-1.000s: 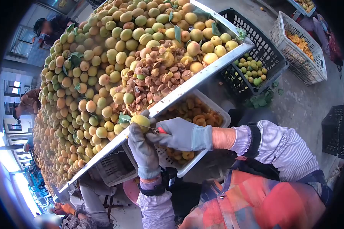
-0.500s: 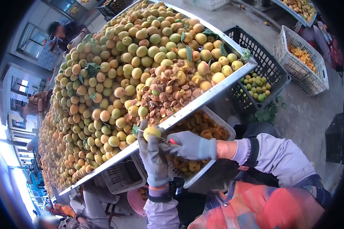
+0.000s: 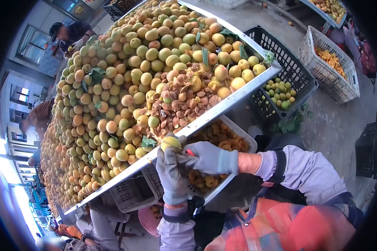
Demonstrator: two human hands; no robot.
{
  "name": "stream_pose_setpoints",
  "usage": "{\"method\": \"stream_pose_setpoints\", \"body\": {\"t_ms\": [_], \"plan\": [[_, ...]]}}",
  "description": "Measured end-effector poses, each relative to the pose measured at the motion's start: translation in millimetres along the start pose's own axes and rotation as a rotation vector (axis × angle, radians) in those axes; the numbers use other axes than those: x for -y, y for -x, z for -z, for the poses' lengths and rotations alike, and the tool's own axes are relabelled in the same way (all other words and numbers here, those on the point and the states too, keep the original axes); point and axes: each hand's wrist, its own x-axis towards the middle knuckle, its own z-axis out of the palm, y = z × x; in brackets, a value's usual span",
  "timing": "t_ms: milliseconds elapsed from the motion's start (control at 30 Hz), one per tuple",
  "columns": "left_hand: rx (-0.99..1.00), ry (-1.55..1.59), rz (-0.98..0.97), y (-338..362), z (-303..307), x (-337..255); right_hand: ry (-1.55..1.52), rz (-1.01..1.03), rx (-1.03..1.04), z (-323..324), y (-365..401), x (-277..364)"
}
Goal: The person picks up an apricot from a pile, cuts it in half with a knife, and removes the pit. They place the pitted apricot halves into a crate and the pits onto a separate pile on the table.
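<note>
My left hand [image 3: 170, 171], in a grey glove, is closed around a yellow-green apricot [image 3: 170, 143] just outside the table's metal rim [image 3: 213, 112]. Close against it, my gloved right hand [image 3: 209, 158] grips a small knife with a red handle [image 3: 190, 152]; the blade is mostly hidden between the hands. Whole apricots [image 3: 125, 83] are heaped across the table. A pile of brown pits [image 3: 182, 100] lies on it near the rim, just beyond my hands. Under the hands stands a white crate [image 3: 249, 142] holding halved apricots [image 3: 228, 140].
Right of the table are a black crate [image 3: 303, 77] with green fruit [image 3: 280, 94] and a white crate [image 3: 349, 85] with orange pieces [image 3: 331, 62]. A grey crate [image 3: 134, 194] and a pink basin [image 3: 148, 219] sit below the rim. Other people [image 3: 73, 35] work along the table's far side.
Both hands stay together, with the apricot shifted slightly right and down the view. My left fingers have folded in more around it, and the knife hand sits closer to the fruit.
</note>
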Motion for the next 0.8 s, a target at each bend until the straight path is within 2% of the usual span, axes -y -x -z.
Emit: {"method": "stream_pose_setpoints", "body": {"t_ms": [67,167,200,333,400,433,467,500,533,567,633,667,700,767,800], "plan": [[-0.005,-0.018,-0.007,-0.1,-2.9,-5.5,0.035,-0.168,0.111,7.5,-0.8,9.4],[-0.020,-0.052,-0.027,2.5,-6.3,-10.9,0.091,-0.122,0.063,7.3,-2.7,-3.1],[-0.021,-0.050,-0.033,2.0,-9.3,-14.5,0.099,-0.033,-0.018,4.5,-1.5,-3.0],[-0.005,0.024,-0.066,-3.8,-0.5,2.5,0.103,-0.094,-0.011,6.6,1.0,1.0],[0.012,0.041,-0.059,-6.6,6.0,3.4,0.014,-0.037,0.044,1.4,-3.3,-12.4],[-0.044,0.008,-0.128,-7.8,6.3,0.3,0.014,-0.033,0.046,3.5,-0.1,-0.1],[-0.100,-0.023,-0.199,-10.2,6.9,-2.4,-0.128,-0.064,0.031,8.5,6.2,17.6],[-0.116,0.096,-0.262,-13.4,10.0,-1.0,-0.268,-0.098,0.019,13.3,9.4,28.3],[-0.124,0.026,-0.316,-12.6,11.0,-1.0,-0.425,-0.221,-0.022,18.8,6.9,27.9],[-0.128,-0.045,-0.369,-11.4,11.5,-0.8,-0.493,-0.094,-0.107,23.2,0.9,7.1],[-0.081,-0.121,-0.399,-4.5,-2.2,0.0,-0.340,-0.405,-0.113,47.5,4.2,59.2],[-0.016,-0.118,-0.386,-2.0,-5.4,2.5,-0.355,-0.321,-0.128,44.4,-3.3,37.8],[-0.022,-0.353,-0.445,-4.2,5.3,14.9,-0.315,-0.147,-0.090,42.8,-1.7,24.0],[-0.022,-0.672,-0.608,-6.2,-4.1,2.9,-0.041,0.110,-0.188,24.3,-18.7,-27.4],[-0.014,-0.671,-0.608,-5.9,-5.0,5.2,-0.092,-0.004,-0.131,23.0,-15.8,-8.7]]}}
